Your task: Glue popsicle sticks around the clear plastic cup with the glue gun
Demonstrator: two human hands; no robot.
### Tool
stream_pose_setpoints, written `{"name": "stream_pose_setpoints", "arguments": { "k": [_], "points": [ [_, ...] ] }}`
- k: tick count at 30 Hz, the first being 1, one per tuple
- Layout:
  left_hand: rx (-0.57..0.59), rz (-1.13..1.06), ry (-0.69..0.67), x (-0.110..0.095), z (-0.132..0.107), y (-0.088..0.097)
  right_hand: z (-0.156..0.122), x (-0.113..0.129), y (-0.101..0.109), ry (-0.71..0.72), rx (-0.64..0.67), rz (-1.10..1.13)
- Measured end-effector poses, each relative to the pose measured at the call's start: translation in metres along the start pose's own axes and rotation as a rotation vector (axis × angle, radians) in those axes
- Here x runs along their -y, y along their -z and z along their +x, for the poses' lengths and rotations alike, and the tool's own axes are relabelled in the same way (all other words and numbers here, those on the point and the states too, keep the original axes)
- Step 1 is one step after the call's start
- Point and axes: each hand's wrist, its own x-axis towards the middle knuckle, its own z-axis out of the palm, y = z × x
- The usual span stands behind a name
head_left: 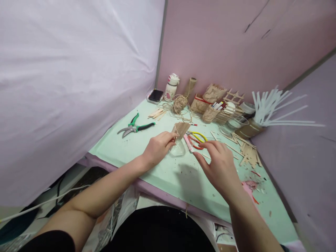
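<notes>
My left hand [159,148] is closed, pinching the lower edge of a small brown piece made of flat wooden sticks [182,129]. A clear plastic dish [178,149] lies just below that piece, partly hidden by my fingers. My right hand [216,161] hovers to the right with thumb and fingers apart and nothing visible between them. Close to its fingertips is a pink stick-like tool [188,142]. Behind that hand lie yellow-handled pliers [198,135] and a red-handled tool [193,142], partly overlapping.
Green-handled pruning shears [135,128] lie open at the left. Along the back stand a phone [156,95], a bottle [171,87], a twine ball [180,103] and stick-built holders [210,113]. White glue sticks [273,108] and loose wooden sticks [249,152] are at the right.
</notes>
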Motion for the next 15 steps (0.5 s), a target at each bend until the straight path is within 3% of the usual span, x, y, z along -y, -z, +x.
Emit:
{"name": "stream_pose_setpoints", "arguments": {
  "k": [6, 15],
  "points": [
    [0.006, 0.004, 0.001, 0.002, -0.002, -0.004, 0.009, 0.014, -0.018, 0.028, 0.048, 0.062],
    [0.036, 0.061, 0.001, 0.003, -0.004, -0.009, 0.011, 0.019, -0.024, 0.005, 0.063, 0.109]
  ]
}}
